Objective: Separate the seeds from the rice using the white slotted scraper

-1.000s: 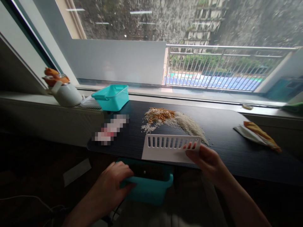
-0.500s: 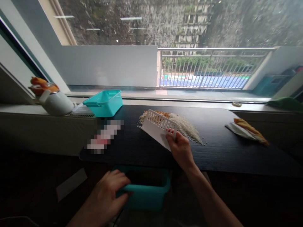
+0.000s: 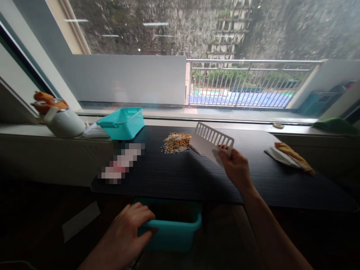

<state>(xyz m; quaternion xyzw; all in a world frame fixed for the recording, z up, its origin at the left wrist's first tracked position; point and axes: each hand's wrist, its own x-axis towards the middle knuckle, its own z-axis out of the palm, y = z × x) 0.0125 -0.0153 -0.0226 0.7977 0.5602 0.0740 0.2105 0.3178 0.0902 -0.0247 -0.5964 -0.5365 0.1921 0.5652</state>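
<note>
The grip of the left hand (image 3: 132,227) clasps the rim of a teal bin (image 3: 174,235), below the near edge of the table (image 3: 160,176). The right hand (image 3: 237,167) pinches a slotted white scraper (image 3: 209,147), which partly hides the grain pile (image 3: 176,142). Beyond, leftward, stands a turquoise bin (image 3: 131,127).

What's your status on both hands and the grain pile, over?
Left hand gripping near teal bin by its rim. Right hand holding slotted white scraper. Grain pile on dark table, partly hidden behind scraper.
</note>
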